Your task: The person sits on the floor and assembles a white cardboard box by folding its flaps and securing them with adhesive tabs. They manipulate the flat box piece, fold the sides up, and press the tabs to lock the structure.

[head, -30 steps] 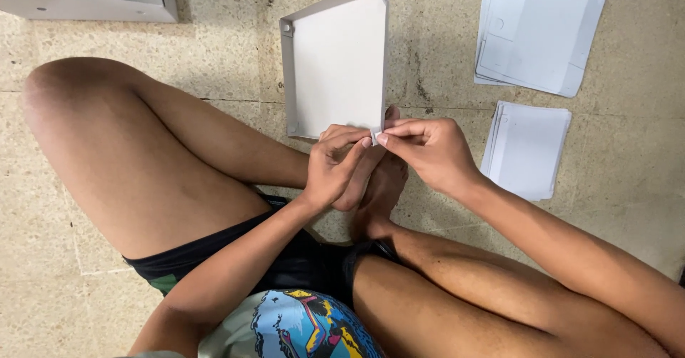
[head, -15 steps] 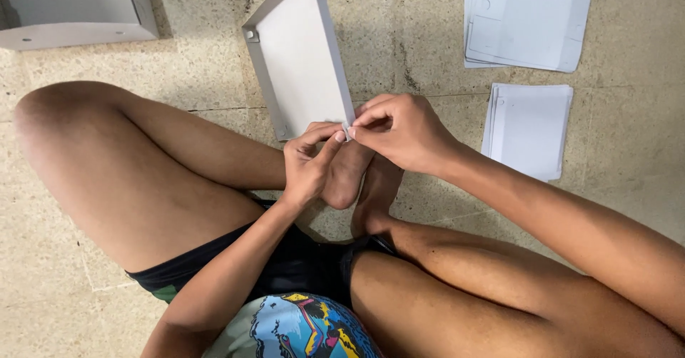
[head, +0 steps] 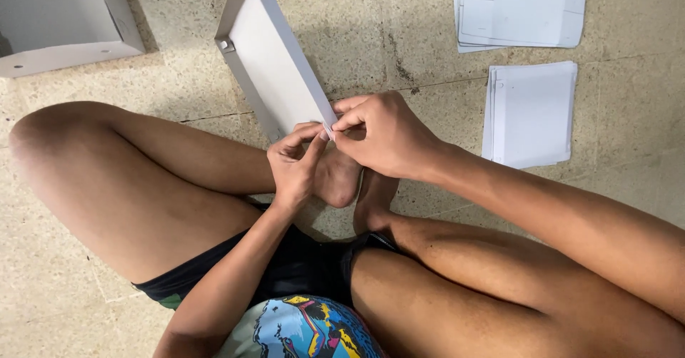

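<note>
Since the earlier frames the white cardboard tray [head: 275,65] has swung round: a second ago it stood nearly square-on above the hands, and now it slants from the upper left down toward the lower right, its near corner caught between both hands. The hands themselves have stayed close together over the crossed feet.

The left hand [head: 294,167] pinches the tray's near corner with thumb and forefinger from below. The right hand [head: 385,135] comes in from the other side, its fingertips closed on the same corner, touching the left hand's fingers. Both hands are grasping the tray; neither is open or loose.

The tray is shallow, with low folded walls, and tilts so that its flat inner face shows. It lies partly over the speckled stone floor [head: 399,37], and its far end runs out of the top of the view.

Under the hands are the person's bare feet, with bent knees to either side.

To the right, well apart from the tray, a small stack of flat white sheets [head: 531,112] lies on the floor. Above it lies a larger stack of flat cut-outs [head: 521,8]. In the top left corner sits a grey-white box [head: 57,23].
</note>
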